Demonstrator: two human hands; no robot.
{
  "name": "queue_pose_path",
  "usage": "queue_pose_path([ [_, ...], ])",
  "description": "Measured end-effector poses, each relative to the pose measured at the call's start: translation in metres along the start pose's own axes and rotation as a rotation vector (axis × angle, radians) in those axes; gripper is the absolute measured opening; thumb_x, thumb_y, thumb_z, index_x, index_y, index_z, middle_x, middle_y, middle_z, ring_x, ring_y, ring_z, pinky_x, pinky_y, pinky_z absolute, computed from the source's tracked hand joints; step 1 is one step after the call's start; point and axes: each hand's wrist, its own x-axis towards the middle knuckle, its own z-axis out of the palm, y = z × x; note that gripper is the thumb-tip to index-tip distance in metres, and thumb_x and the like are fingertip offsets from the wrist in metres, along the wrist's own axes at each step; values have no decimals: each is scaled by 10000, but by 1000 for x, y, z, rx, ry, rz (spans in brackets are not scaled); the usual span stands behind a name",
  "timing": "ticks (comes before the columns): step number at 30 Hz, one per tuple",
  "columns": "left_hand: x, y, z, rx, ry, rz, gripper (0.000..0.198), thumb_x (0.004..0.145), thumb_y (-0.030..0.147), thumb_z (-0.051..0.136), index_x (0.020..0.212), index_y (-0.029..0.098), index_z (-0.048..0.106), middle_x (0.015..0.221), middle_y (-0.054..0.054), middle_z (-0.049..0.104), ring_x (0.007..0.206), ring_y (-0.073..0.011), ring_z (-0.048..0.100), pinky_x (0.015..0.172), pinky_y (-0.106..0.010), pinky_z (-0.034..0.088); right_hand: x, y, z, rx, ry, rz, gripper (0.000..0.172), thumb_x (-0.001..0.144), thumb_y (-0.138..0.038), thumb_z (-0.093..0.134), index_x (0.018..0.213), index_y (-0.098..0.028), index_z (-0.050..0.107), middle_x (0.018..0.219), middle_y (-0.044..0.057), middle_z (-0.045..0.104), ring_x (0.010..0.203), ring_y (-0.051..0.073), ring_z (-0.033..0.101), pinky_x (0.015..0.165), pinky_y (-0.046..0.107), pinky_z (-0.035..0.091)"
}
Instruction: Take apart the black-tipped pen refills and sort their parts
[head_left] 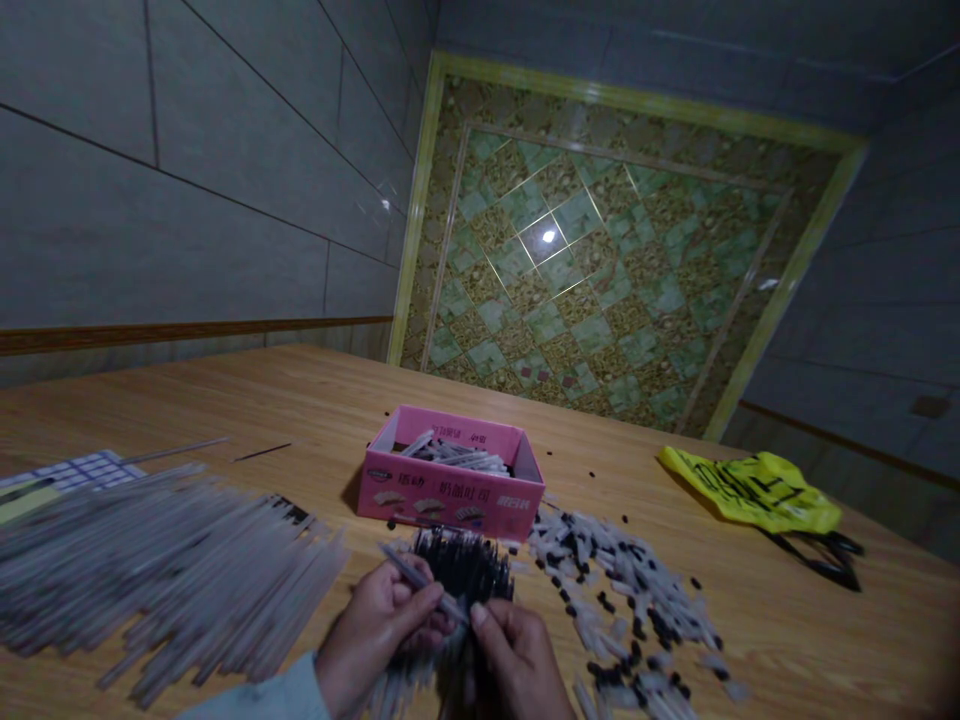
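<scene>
My left hand [394, 625] is closed round a thin translucent tube [420, 580], held slantwise between thumb and fingers. At the tube's lower right end, my right hand [517, 650] pinches with thumb and forefinger. Whether a small part sits in that pinch is too blurred to tell. Just beneath and behind both hands lies a pile of thin black sticks [465, 565]. A pink cardboard box [450, 500] stands beyond it, holding many pale sticks [461, 455]. To the left spreads a large heap of long clear tubes [202, 580].
Short translucent pieces and small black plugs [637, 580] are scattered to the right. A yellow plastic bag [757, 490] with black handles lies farther right. A checked cloth [67, 470] and a thin dark stick [262, 452] lie at the left. Tiled walls border the wooden table [300, 400].
</scene>
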Motion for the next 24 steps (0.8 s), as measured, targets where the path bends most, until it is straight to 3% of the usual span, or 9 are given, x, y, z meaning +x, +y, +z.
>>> queue_pose_path([
  [2,0,1,1,14,-2,7,389,601,366,757,782,178,467,595,-21,684,568,-140,642,507,-206,467,1,-4,0,100,-71,164,515,731,-676,419,549,-195,443,390,-39,429,304,93,373,315,201,275],
  [3,0,2,1,15,5,2,400,594,374,759,783,180,465,608,-25,688,575,-143,644,513,-210,470,2,-8,-3,71,-72,168,519,752,-666,388,566,-188,466,398,-24,461,309,102,394,320,207,295],
  [6,1,3,2,17,33,-23,417,592,409,751,806,178,478,627,-29,685,573,-141,635,503,-209,462,7,-19,-25,-312,91,-102,366,850,-439,410,690,-160,584,622,54,616,565,166,556,529,258,434],
  [8,1,3,2,15,32,-30,406,604,434,732,822,166,518,587,3,642,503,-113,587,445,-191,419,13,-23,-43,-621,182,-281,198,829,-231,453,875,-177,637,885,88,661,828,219,571,742,310,431],
  [10,1,3,1,-1,10,-26,394,615,449,713,830,153,569,541,40,573,441,-83,516,404,-182,367,18,-21,-58,-807,165,-358,331,777,-97,444,1027,-212,630,1024,82,651,952,235,533,817,316,399],
  [12,0,2,0,-20,-33,-33,396,624,464,696,841,145,607,523,56,523,417,-74,474,403,-193,350,23,-14,-65,-904,113,-362,435,752,-41,416,1095,-221,612,1009,78,663,943,230,532,786,295,405],
  [15,-1,3,1,-26,-75,-49,437,630,486,677,884,132,639,524,59,494,402,-72,448,410,-208,337,26,-4,-67,-982,96,-345,469,728,-3,393,1089,-199,618,948,87,673,924,226,538,755,278,405],
  [20,0,1,1,12,-105,-35,468,645,472,669,921,94,668,515,57,454,395,-50,394,410,-197,270,25,4,-68,-1036,152,-275,317,751,-40,416,868,-188,671,871,94,649,851,234,565,710,293,394],
  [24,5,-6,-5,82,-135,-36,462,678,495,627,908,97,673,498,61,426,383,-45,337,389,-195,225,24,1,-70,-792,281,-271,319,758,-70,439,989,-165,638,938,108,605,871,241,558,740,321,407],
])
